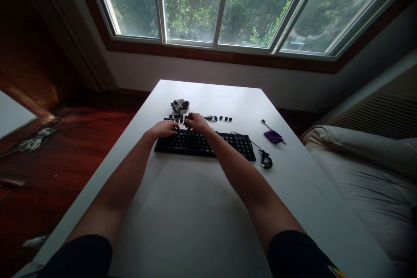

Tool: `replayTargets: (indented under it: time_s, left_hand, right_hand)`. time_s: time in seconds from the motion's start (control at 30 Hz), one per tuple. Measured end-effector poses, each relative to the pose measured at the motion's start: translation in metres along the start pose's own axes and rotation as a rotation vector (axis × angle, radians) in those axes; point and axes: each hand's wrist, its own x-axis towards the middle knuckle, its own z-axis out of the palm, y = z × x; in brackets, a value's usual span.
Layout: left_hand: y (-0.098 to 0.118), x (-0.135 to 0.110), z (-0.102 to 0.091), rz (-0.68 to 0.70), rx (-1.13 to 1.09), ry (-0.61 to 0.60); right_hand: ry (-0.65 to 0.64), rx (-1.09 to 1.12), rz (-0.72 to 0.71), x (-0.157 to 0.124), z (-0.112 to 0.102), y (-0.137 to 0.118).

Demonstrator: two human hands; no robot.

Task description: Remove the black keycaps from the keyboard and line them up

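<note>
A black keyboard (pixel 195 144) lies across the white table in front of me. At its upper left corner, my left hand (pixel 165 129) rests with curled fingers gripping the edge. My right hand (pixel 197 122) is pinched just above the top row of keys, close beside the left. Something thin and wiry pokes out at its fingertips, with a small dark piece below; I cannot make out what it is. Behind the hands, loose black keycaps (pixel 176 117) lie in rows, partly hidden by the right hand. More keycaps (pixel 226 118) sit farther right.
A crumpled grey cloth (pixel 180 105) lies behind the keycaps. The keyboard's coiled cable (pixel 266 160) is at the right. Beyond it are a brush (pixel 264 122) and a purple cloth (pixel 273 136). The white table (pixel 195 208) stands before a window, with a cushioned seat (pixel 361 173) at the right.
</note>
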Motion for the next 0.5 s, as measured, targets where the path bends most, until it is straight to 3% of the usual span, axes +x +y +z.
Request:
replayTargets:
  time_s: [0.07,0.17,0.3,0.4,0.5]
  left_hand:
    - [0.002,-0.001,-0.002,-0.011,0.007,-0.007]
    - [0.005,-0.002,-0.003,-0.015,0.016,-0.012]
    - [0.006,-0.002,-0.004,-0.033,0.062,-0.006]
    - [0.007,-0.002,-0.004,-0.017,0.067,0.006]
    - [0.011,-0.003,-0.006,0.049,0.013,0.036]
  right_hand:
    - [-0.090,-0.021,-0.029,0.000,-0.002,-0.004]
    - [-0.132,-0.168,-0.197,-0.010,-0.002,-0.016]
    - [0.006,-0.442,-0.423,-0.038,0.006,-0.032]
    - [0.091,-0.492,-0.437,-0.052,0.013,-0.032]
    - [0.177,-0.392,-0.381,-0.056,0.016,-0.022]
